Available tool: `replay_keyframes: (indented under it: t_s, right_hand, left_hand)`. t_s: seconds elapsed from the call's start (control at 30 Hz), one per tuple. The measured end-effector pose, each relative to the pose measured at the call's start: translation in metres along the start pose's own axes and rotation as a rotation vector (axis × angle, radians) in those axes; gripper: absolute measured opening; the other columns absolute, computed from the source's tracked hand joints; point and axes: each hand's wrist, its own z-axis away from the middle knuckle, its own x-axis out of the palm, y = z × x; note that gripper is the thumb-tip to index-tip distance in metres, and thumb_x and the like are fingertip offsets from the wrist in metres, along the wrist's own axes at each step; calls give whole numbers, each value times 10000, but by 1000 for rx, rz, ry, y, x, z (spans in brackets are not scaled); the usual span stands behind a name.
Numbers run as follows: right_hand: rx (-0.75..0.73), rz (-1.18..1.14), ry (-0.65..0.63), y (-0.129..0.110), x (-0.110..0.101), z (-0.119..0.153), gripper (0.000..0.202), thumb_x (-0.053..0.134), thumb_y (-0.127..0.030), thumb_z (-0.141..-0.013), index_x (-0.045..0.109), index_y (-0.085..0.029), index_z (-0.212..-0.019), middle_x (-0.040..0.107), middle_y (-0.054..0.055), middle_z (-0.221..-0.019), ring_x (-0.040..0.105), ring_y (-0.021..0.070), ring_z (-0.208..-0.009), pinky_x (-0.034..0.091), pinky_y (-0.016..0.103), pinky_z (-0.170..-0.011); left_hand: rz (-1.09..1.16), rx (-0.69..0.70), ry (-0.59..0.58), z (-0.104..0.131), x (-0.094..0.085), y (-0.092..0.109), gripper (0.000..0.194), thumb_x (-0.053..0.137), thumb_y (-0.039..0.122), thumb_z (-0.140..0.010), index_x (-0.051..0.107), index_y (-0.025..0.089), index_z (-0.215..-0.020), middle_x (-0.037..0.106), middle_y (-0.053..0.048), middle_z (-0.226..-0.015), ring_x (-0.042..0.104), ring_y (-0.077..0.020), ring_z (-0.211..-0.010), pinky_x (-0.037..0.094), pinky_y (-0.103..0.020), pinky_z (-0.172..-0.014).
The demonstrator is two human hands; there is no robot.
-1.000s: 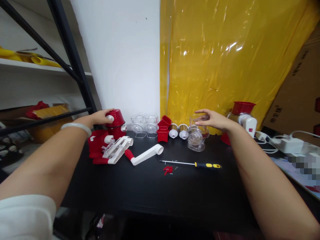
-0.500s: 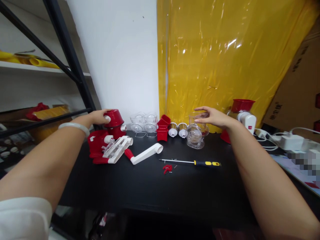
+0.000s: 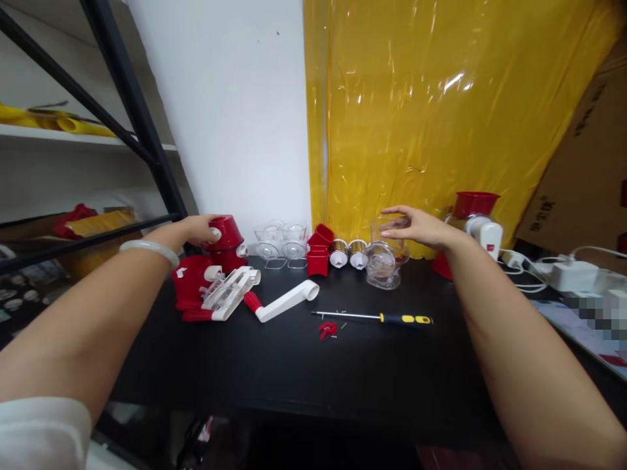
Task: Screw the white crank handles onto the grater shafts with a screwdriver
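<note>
At the back left, my left hand (image 3: 198, 230) is closed on the upper red plastic base (image 3: 226, 232), which sits on another red one. Its fingertips are partly hidden behind the base. My right hand (image 3: 420, 225) reaches to the back right, thumb and fingers around the upper part of a clear plastic hopper housing (image 3: 383, 264). That housing stands on the black table. Below my left hand lie another red base (image 3: 190, 282) and white crank handles (image 3: 232, 290) with red grips. A separate white crank (image 3: 289, 301) lies to their right.
Clear housings (image 3: 281, 241), red hopper pieces (image 3: 318, 258) and metal grater drums (image 3: 349, 253) line the back. A screwdriver (image 3: 372, 317), red clips (image 3: 327, 329) and small pins lie mid-table. A red-and-white drum grater (image 3: 474, 215) and white chargers (image 3: 571, 275) stand right; a black rack (image 3: 132, 85) rises left.
The view has shifted very slightly. Both hands stay at the same objects, and nothing on the table has visibly moved.
</note>
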Motion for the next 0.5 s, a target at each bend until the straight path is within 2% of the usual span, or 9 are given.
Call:
replay_keyframes:
  t_s: [0.07, 0.13, 0.23, 0.37, 0.5]
  right_hand:
    - [0, -3, -3, 0, 0, 0, 691, 839, -358, -616, 568, -244, -1241, 729, 76, -1010, 671, 263, -1051, 474, 486, -1028]
    - [3, 4, 4, -1, 0, 0, 698, 842, -360, -611, 571, -238, -1243, 728, 82, -1013, 670, 267, -1051, 476, 491, -1024]
    - [2, 11, 6, -1, -1, 0, 698, 840, -364, -614, 570, -243, -1245, 724, 83, -1026, 668, 268, -1055, 473, 502, -1023]
    - [-2, 3, -1, 1, -1, -1, 727, 847, -370, -606, 561, -234, -1260, 723, 92, -1030, 666, 264, -1060, 470, 490, -1028]
    - [4, -1, 3, 1, -2, -1, 733, 847, -374, -604, 561, -226, -1263, 720, 100, -1041, 667, 263, -1059, 476, 481, -1024]
  left_hand:
    - [-56, -97, -151, 1, -1, 3, 827, 745, 233, -597, 479, 132, -1373, 614, 60, -606, 570, -152, -599, 548, -424, -696]
    - [-144, -133, -226, 2, -3, 7, 852, 720, 276, -658, 391, 152, -1434, 639, 41, -692, 586, -156, -644, 547, -418, -703]
    - [-257, -109, -188, 4, -4, 12, 833, 703, 304, -681, 387, 157, -1437, 621, 38, -703, 584, -161, -663, 545, -402, -714]
    - [-334, -120, -135, 4, -3, 14, 857, 710, 289, -632, 416, 150, -1425, 620, 33, -691, 598, -185, -695, 530, -412, -775]
    - [-332, -162, -144, 1, -1, 10, 931, 725, 331, -577, 418, 183, -1443, 703, -76, -833, 657, -276, -716, 544, -387, -660]
